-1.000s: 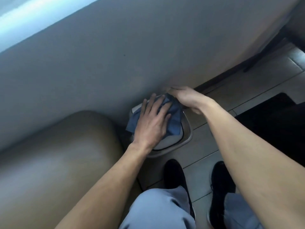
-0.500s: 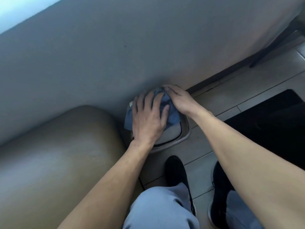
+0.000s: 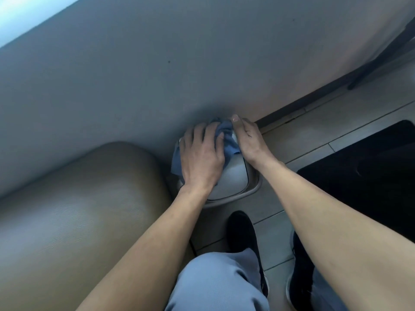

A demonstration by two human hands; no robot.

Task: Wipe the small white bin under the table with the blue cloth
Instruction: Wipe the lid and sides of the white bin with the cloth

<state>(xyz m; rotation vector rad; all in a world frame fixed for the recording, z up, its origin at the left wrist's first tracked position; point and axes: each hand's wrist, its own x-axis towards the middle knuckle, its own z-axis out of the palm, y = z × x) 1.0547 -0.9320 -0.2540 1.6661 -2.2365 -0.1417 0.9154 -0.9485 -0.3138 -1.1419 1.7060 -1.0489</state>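
Note:
The small white bin stands on the tiled floor, half tucked under the grey table edge. Its rounded lid and beige rim show toward me. The blue cloth lies crumpled on the lid's far part. My left hand presses flat on the cloth, fingers spread toward the table. My right hand rests on the bin's far right corner, fingers touching the cloth's edge. The far side of the bin is hidden under the table.
A tan padded seat fills the left. The grey table overhangs the bin. A black mat lies on the floor at the right. My two black shoes and grey trouser legs are just below the bin.
Both hands and the cloth have slid farther back over the lid toward the table, baring more of the lid's near part. My right hand has closed in onto the cloth.

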